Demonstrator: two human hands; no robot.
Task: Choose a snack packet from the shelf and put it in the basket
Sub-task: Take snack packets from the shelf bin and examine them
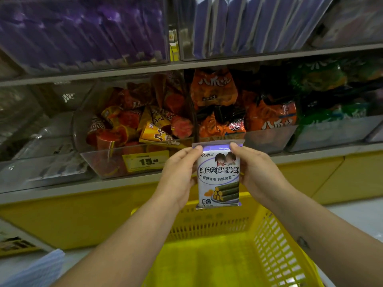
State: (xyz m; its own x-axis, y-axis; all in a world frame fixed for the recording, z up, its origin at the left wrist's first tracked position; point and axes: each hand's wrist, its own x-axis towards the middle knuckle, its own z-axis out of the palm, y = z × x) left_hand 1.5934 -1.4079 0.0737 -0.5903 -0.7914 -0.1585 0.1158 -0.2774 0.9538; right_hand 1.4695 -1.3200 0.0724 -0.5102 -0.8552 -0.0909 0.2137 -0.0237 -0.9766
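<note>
Item: one purple-and-white snack packet [218,175], upright, pinched at its top corners between your left hand [179,172] and right hand [256,172], both grasping it. Position: held in the air above the far rim of the yellow basket [275,241], in front of the shelf [124,184] bins of orange and red packets.

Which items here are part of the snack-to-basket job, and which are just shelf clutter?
In the job: snack packet, held upright by left hand and right hand; yellow basket below.
Bystanders: cone snacks bin, orange bags, green bags, purple packs, price tag.
</note>
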